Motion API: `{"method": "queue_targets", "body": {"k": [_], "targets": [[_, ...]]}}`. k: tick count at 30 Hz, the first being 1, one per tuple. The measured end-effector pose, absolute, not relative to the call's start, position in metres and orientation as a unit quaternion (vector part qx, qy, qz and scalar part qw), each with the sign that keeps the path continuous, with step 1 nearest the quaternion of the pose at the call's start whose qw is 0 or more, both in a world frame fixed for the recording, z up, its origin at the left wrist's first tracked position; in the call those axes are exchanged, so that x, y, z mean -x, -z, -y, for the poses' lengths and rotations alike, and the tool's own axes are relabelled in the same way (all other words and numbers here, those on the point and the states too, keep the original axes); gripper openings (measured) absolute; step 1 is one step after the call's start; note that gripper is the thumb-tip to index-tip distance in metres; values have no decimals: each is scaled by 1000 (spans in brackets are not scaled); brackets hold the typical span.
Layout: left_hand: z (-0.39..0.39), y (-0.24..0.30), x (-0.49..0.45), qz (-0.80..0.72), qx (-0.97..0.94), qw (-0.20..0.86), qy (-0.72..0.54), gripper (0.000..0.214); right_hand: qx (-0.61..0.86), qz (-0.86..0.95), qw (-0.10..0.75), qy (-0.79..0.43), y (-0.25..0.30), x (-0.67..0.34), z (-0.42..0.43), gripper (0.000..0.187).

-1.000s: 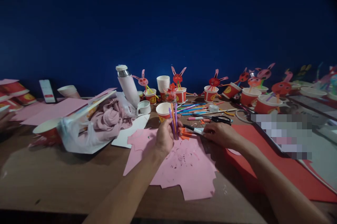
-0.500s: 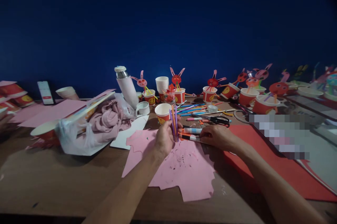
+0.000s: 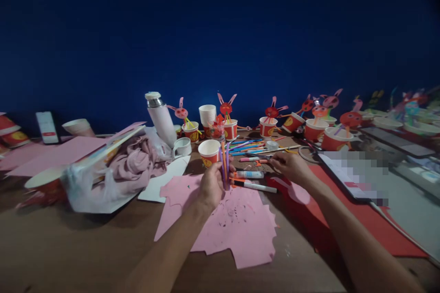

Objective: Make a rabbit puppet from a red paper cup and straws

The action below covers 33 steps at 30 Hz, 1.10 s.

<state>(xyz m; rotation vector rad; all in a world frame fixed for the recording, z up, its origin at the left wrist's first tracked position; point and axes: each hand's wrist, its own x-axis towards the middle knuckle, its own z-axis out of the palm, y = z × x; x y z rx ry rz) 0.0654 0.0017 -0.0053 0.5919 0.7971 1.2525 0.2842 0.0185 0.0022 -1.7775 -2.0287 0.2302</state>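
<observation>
My left hand (image 3: 212, 185) is closed around a small bunch of straws (image 3: 225, 160), purple and orange, held upright above a cut-up pink paper sheet (image 3: 240, 233). A red-and-white paper cup (image 3: 208, 150) stands just behind it. My right hand (image 3: 291, 168) has its fingers closed at the handle end of a pair of scissors (image 3: 260, 156); the handles are mostly hidden by the hand. Between the hands lie an orange-and-white marker (image 3: 252, 160), a white and light-blue tube (image 3: 249, 174) and a white marker (image 3: 259, 186). A pink paper oval (image 3: 298, 193) rests below my right hand.
Loose straws (image 3: 244, 146) lie behind the hands. Cups with paper rabbit heads (image 3: 271, 113) line the back. On the left are a white bottle (image 3: 161, 121), a mug (image 3: 182, 147) and a plastic bag (image 3: 89, 192). Red paper (image 3: 367, 229) and a phone (image 3: 343, 176) lie on the right.
My right hand has moved up and right from the markers to the scissors. The white marker lies free and the pink oval has come into view. My left hand still holds the straws.
</observation>
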Motion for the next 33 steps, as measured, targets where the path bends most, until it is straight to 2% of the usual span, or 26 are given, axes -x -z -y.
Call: {"method": "queue_targets", "body": {"k": [5,14,22,33], "targets": [[2,1,-68,-383,-263,688,-558,22,633,732,215,-134,-7,-304,-27,30],[4,-3,-65,-353,-288,694,-558,24,681,711,125,-126,2,-342,0,21],[2,1,-64,-347,-288,695,-559,23,739,665,44,-94,5,-337,29,27],[-2,8,-62,-337,-294,704,-552,22,743,664,36,-75,6,-329,35,25]]}}
